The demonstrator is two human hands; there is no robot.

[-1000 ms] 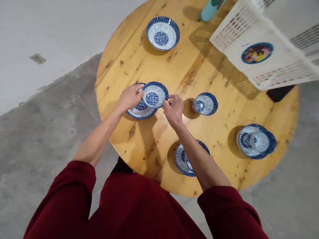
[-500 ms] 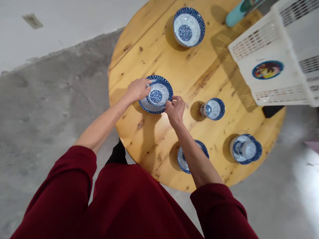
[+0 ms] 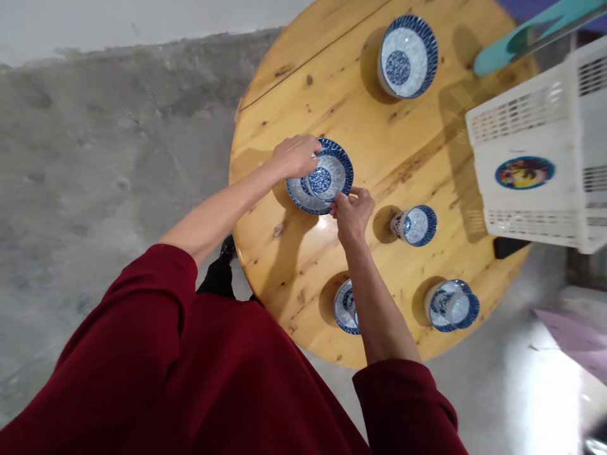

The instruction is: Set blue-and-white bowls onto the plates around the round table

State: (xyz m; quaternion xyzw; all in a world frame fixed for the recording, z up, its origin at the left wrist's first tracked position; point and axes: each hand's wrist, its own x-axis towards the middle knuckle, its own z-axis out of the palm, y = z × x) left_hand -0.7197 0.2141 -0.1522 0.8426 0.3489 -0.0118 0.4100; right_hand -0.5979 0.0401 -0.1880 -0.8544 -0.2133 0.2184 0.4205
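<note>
A small blue-and-white bowl (image 3: 326, 178) rests inside a wider blue-and-white plate (image 3: 296, 191) on a round wooden table (image 3: 332, 95). My left hand (image 3: 296, 156) is curled over the bowl's far left rim. My right hand (image 3: 353, 212) pinches the bowl's near right rim with closed fingers. Both arms reach out from red sleeves.
Other blue-and-white dishes stand about: a bowl (image 3: 406, 55) at the far side, a small cup (image 3: 417, 225) right of my right hand, a dish (image 3: 345, 308) partly under my right forearm, and stacked cups (image 3: 450, 304) near the edge. A white plastic basket (image 3: 535, 158) sits at right, a black object (image 3: 509, 246) below it.
The small bowl has come down from above the plate's edge and now sits centred in the plate, both hands still on it. The view has swung left.
</note>
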